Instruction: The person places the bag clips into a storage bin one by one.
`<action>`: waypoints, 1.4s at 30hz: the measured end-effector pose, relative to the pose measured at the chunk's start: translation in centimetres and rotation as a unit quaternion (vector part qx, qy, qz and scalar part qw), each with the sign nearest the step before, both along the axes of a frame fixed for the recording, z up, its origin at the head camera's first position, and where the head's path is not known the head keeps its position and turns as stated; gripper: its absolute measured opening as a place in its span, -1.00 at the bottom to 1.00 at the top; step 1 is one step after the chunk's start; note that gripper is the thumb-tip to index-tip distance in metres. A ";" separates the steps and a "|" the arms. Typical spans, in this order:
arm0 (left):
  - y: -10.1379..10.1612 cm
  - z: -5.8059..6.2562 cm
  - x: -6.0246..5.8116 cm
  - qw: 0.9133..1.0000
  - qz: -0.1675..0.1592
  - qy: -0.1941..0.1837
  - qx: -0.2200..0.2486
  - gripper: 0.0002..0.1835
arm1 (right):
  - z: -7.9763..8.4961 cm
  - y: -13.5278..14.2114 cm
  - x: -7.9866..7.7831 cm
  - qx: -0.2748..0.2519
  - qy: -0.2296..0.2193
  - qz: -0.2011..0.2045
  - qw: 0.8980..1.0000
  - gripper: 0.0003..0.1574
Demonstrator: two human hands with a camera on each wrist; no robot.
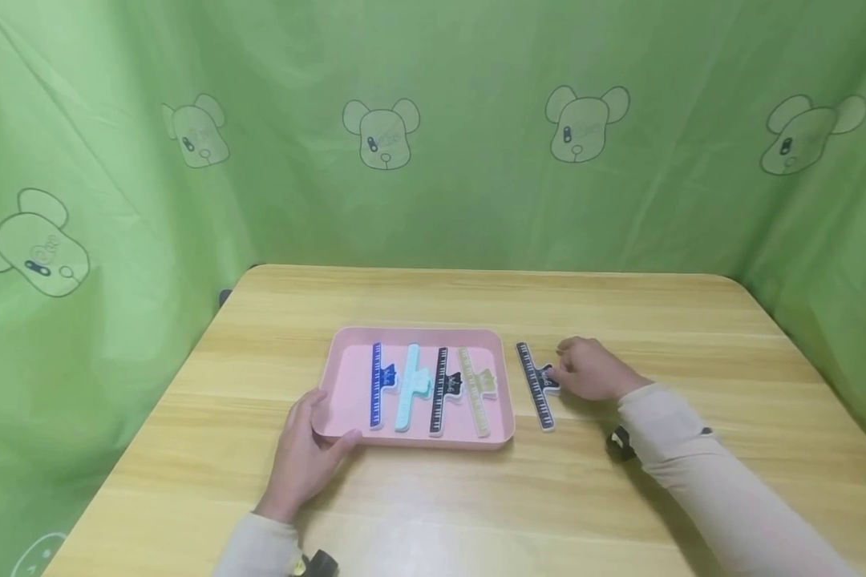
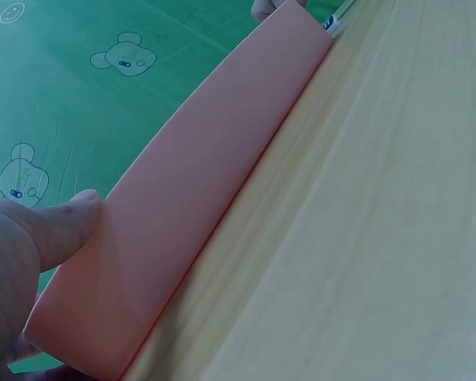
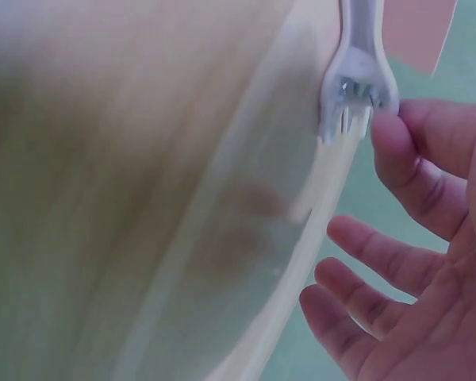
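A shallow pink tray (image 1: 345,365) lies on the table, its front left corner gripped by my left hand (image 1: 299,461). In the left wrist view the thumb presses near the top of the tray's outer wall (image 2: 198,151). Inside the tray, side by side, are long clips with a piano-key pattern: dark blue (image 1: 376,389), light blue (image 1: 407,393), black (image 1: 440,397) and pale yellow (image 1: 474,393). Another black clip (image 1: 531,377) is just right of the tray. My right hand (image 1: 597,370) pinches its handle (image 3: 361,67) between thumb and index finger; the other fingers are loosely bent.
The wooden table (image 1: 433,505) extends around the tray, with rounded far corners. Green curtains (image 1: 476,208) printed with bear faces hang behind and at both sides. A dark wrist device (image 1: 619,442) shows under the right sleeve.
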State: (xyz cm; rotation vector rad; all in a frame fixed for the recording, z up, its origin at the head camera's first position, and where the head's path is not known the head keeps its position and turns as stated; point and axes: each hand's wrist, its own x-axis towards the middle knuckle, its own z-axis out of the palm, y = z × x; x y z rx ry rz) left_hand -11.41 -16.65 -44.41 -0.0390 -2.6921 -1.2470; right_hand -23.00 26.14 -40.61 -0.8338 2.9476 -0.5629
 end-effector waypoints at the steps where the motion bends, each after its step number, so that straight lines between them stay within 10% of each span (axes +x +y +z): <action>1: 0.0 0.0 0.0 1.000 0.001 -0.003 0.002 -0.10 | 0.0 -0.2 0.1 0.000 -0.002 -0.002 1.000 -0.44; 9: 0.0 0.1 0.0 1.000 0.001 -0.006 0.003 -0.10 | 0.8 -0.8 0.6 -0.008 -0.005 -0.042 0.999 -0.66; 15: 0.0 0.1 0.0 1.000 0.001 -0.006 0.003 -0.11 | 0.1 -0.4 0.5 0.013 -0.030 -0.046 0.998 -0.21; 42: 0.0 0.1 0.0 1.000 0.001 -0.007 -0.001 -0.09 | 0.4 -0.6 0.8 -0.019 -0.023 -0.049 0.998 -0.33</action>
